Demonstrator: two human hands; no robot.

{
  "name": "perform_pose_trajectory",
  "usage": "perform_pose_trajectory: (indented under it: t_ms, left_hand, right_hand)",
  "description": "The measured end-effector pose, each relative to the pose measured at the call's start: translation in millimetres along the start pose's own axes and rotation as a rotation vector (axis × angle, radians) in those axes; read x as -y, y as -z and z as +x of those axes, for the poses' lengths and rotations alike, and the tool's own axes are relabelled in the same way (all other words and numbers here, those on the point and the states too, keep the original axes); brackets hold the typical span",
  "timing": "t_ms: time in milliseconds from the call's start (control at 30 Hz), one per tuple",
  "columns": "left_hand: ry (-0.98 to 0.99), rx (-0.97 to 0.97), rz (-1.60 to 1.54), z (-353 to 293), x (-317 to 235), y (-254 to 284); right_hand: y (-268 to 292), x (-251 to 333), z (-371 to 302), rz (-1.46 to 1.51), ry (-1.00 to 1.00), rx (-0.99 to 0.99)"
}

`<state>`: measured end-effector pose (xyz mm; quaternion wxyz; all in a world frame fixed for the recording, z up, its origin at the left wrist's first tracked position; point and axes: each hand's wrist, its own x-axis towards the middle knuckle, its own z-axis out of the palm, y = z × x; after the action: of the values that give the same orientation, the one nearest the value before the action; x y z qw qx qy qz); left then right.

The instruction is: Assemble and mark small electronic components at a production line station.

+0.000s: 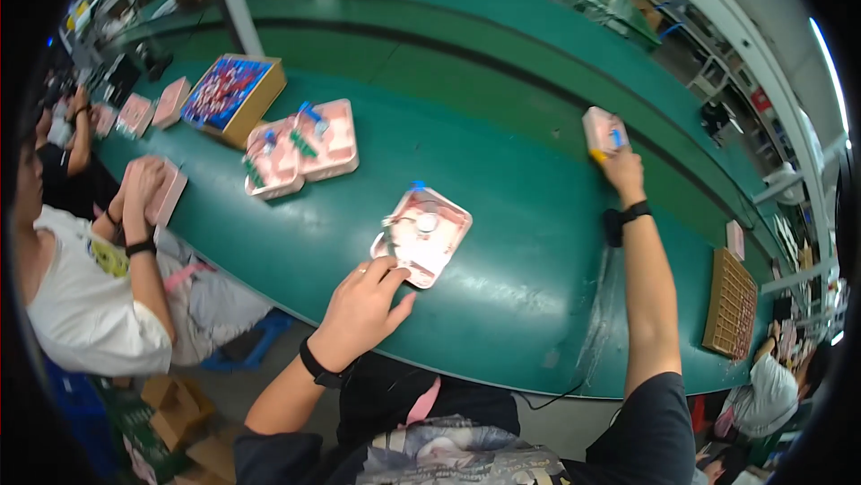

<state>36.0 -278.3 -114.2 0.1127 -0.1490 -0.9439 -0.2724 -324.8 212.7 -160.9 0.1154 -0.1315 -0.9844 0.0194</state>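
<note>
A pink plastic case half (430, 247) lies on the green bench in front of me, inner side up. It carries a white round part, thin wires and a blue piece at its far edge. My left hand (363, 301) touches its near left corner with the fingertips, thumb held apart. Stretched far out to the right, my right hand (621, 171) has its fingers closed at the near end of another pink case (605, 131) with a blue part in it. Something yellow (598, 156) shows by those fingers; its kind is unclear.
Two pink case halves (327, 157) with blue and green parts lie left of centre. Behind them stands a carton (266, 95) of red and blue pieces. A co-worker (99, 292) handles a pink case at left. A partitioned box (731, 305) sits at the right end.
</note>
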Motion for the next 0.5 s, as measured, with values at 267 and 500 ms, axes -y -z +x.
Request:
perform_pose_trajectory:
  t_ms: [267,500]
  left_hand:
    - [0.057,-0.247,-0.063,-26,19,-12]
    - [0.209,-0.360,0.003,-5,9,-15]
  right_hand:
    - [129,134,-227,0.779,0.860,0.596]
    - [100,164,-296,0.847,0.848,0.704]
